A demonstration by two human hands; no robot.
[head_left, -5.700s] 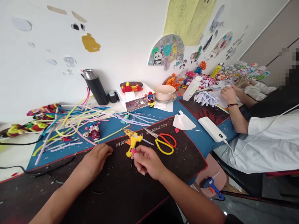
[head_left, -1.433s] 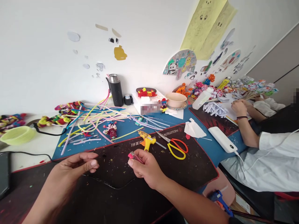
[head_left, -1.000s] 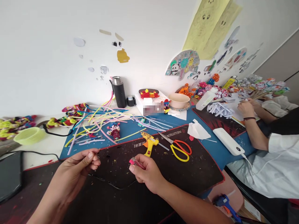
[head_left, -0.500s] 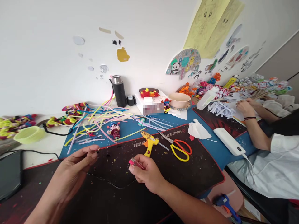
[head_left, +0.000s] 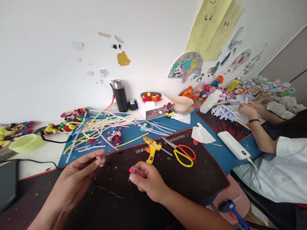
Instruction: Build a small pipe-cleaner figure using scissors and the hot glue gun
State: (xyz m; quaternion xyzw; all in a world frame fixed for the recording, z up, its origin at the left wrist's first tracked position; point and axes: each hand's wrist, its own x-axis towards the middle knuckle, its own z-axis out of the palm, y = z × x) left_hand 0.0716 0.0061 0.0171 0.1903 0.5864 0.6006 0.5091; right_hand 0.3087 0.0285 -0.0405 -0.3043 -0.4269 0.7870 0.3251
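Note:
My right hand (head_left: 150,180) is closed around a pink lighter (head_left: 137,171), its metal top pointing left, just above the black mat (head_left: 199,179). No flame shows. To its left, my left hand (head_left: 81,169) pinches thumb and fingers together over the mat; whatever is between the tips is too small to make out. Beyond my right hand lies a yellow glue gun (head_left: 152,151) with a stained nozzle. Scissors (head_left: 183,155) with one red and one yellow handle rest beside it. A thin dark strand (head_left: 115,193) runs across the mat below my hands.
Behind the mat are a small doll figure (head_left: 116,136), loose pipe cleaners (head_left: 96,124), a black flask (head_left: 120,99) and a beige bowl (head_left: 182,103). A white power bank (head_left: 233,145) lies at right, near a co-worker's hands (head_left: 250,110). A green bowl (head_left: 25,142) stands left.
The view has shifted slightly. My left fingertips have drawn closer together. The lighter stays in my right hand, and the glue gun and scissors lie as before.

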